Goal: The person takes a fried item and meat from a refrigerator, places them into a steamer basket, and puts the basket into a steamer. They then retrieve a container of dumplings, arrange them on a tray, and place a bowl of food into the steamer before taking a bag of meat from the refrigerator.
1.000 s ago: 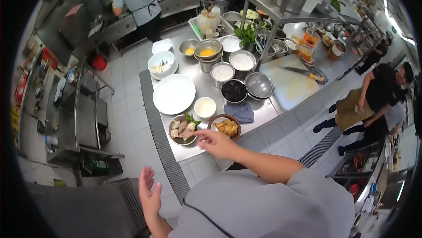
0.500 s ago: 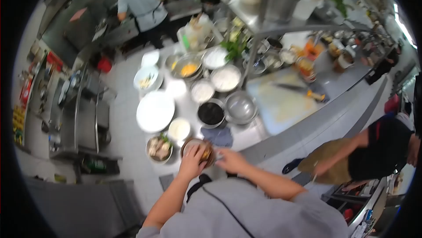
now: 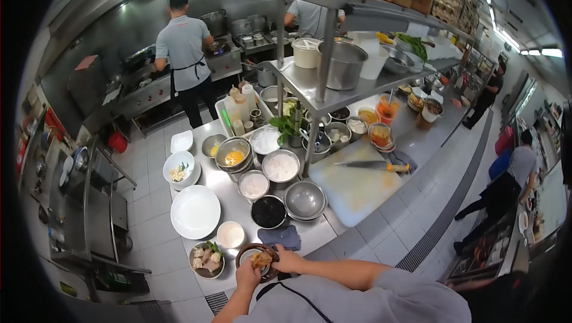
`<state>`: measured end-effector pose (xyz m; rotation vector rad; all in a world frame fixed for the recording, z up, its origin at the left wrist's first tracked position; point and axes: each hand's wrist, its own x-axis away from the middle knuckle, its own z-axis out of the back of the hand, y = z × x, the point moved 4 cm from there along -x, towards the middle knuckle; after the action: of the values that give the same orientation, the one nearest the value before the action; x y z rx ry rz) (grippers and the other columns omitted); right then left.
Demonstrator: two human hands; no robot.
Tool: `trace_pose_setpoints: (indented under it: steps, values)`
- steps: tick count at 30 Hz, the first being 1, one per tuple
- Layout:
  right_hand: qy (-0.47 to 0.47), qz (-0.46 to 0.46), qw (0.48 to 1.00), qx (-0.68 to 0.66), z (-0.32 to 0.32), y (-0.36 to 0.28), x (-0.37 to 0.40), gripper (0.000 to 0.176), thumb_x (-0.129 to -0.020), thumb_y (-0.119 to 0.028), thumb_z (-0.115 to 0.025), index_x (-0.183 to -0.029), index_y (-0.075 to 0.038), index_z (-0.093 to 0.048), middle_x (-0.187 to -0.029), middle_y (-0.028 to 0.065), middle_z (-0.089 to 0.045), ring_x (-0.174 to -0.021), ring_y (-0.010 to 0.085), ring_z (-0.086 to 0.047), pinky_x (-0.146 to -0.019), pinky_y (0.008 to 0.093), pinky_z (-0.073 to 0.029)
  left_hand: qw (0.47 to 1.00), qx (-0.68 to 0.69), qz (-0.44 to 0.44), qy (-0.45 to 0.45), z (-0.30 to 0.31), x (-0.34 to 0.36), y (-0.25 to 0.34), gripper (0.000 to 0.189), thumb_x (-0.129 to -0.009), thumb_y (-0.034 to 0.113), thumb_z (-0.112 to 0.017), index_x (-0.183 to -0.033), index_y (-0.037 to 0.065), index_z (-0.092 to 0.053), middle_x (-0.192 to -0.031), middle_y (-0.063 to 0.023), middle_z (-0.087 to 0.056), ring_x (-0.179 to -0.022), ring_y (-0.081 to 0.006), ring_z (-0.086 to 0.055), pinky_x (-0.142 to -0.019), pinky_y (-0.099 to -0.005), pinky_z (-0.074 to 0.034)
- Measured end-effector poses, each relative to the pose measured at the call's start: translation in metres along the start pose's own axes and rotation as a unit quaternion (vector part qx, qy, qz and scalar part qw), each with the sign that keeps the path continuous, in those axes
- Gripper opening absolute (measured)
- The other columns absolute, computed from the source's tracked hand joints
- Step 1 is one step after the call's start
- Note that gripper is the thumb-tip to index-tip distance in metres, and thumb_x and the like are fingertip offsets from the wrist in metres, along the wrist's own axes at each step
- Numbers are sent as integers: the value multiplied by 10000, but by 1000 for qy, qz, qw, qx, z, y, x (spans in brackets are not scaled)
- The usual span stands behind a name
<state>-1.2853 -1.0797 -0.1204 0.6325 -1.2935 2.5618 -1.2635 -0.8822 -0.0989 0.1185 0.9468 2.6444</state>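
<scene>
Both hands grip 1 brown bowl [image 3: 252,248] of fried pieces [image 3: 261,258] at the near edge of the steel counter [image 3: 229,207]. L hand [image 3: 247,276] is closed on its near-left rim, R hand [image 3: 289,259] on its right rim. Meat bowl [image 3: 206,260] sits just left, grey cloth [image 3: 281,237] just behind, w/ 1 small white bowl [image 3: 230,234] near.

Small round brown bowl [image 3: 250,251], upright, golden fried pieces [image 3: 262,258] inside over pale lining. At near edge of steel counter [image 3: 235,207], left hand [image 3: 246,275] and right hand [image 3: 290,260] gripping its rim.
</scene>
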Motion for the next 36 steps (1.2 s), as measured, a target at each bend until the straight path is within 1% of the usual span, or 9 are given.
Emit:
trace_pose_setpoints:
  steps: [4,8,14,20,22,24,27,32,36]
  values:
    - [-10,23,996,82,1,-11,-7,860,-859,-277,-678,-1558,17,-274,-1059,360,-699,-983,503,-699,-902,541,-558,989,132,-33,64,4,-9,-15,315,-860,101,-666,-1164,19,-642,-961,-221,-725,-902,-399,-721,-817,-467,-576]
    - [-11,57,990,126,15,-33,-1,722,-885,-205,-612,-1532,-27,-345,-967,339,-710,-890,492,-706,-825,587,-554,844,524,90,69,38,-17,-9,409,-944,110,-708,-1309,-10,-570,-1079,-63,-686,-968,-155,-672,-858,-306,-549]
    - [59,146,975,154,51,-66,-9,632,-883,-185,-599,-1493,-106,-456,-875,266,-724,-780,463,-708,-725,573,-569,785,616,52,45,95,-45,26,539,-899,168,-799,-1329,15,-512,-1104,-65,-663,-965,-169,-662,-843,-315,-561]
    - [127,175,967,138,131,-83,2,628,-896,-178,-588,-1509,-121,-462,-882,243,-725,-763,430,-713,-718,549,-572,765,642,-29,33,111,-71,76,545,-902,159,-787,-1321,-7,-481,-1069,-176,-683,-866,-250,-709,-652,-397,-631]
    - [147,176,968,105,162,-67,1,634,-896,-180,-586,-1516,-132,-462,-903,243,-726,-776,434,-710,-733,545,-571,741,669,-16,53,109,-74,95,569,-889,129,-797,-1337,-12,-477,-1084,-208,-684,-881,-265,-713,-662,-399,-631]
    - [192,143,967,85,211,-48,15,626,-889,-195,-590,-1502,-129,-484,-941,247,-727,-810,441,-707,-761,539,-572,786,616,-28,43,102,-75,114,529,-951,216,-737,-1352,-8,-474,-1088,-238,-677,-889,-304,-716,-663,-419,-632]
    - [232,70,968,73,284,5,36,625,-879,-208,-593,-1493,-131,-504,-953,254,-725,-832,455,-702,-792,538,-571,693,716,44,76,73,-80,156,640,-1057,559,-432,-1423,34,-437,-1122,-150,-669,-917,-341,-689,-726,-489,-603]
    - [254,-22,963,85,371,160,42,637,-869,-208,-599,-1491,-111,-505,-975,268,-727,-887,461,-703,-846,535,-570,762,644,63,-24,4,-103,205,594,-1073,522,-407,-1424,49,-487,-1279,-100,-638,-1052,-342,-665,-850,-519,-562]
    - [255,-107,956,95,413,239,41,632,-863,-210,-619,-1454,-12,-516,-1001,293,-725,-924,473,-702,-890,542,-562,683,716,127,-66,-68,-132,261,503,-1043,381,-538,-1423,55,-502,-1351,-97,-613,-1282,-299,-579,-1053,-491,-479]
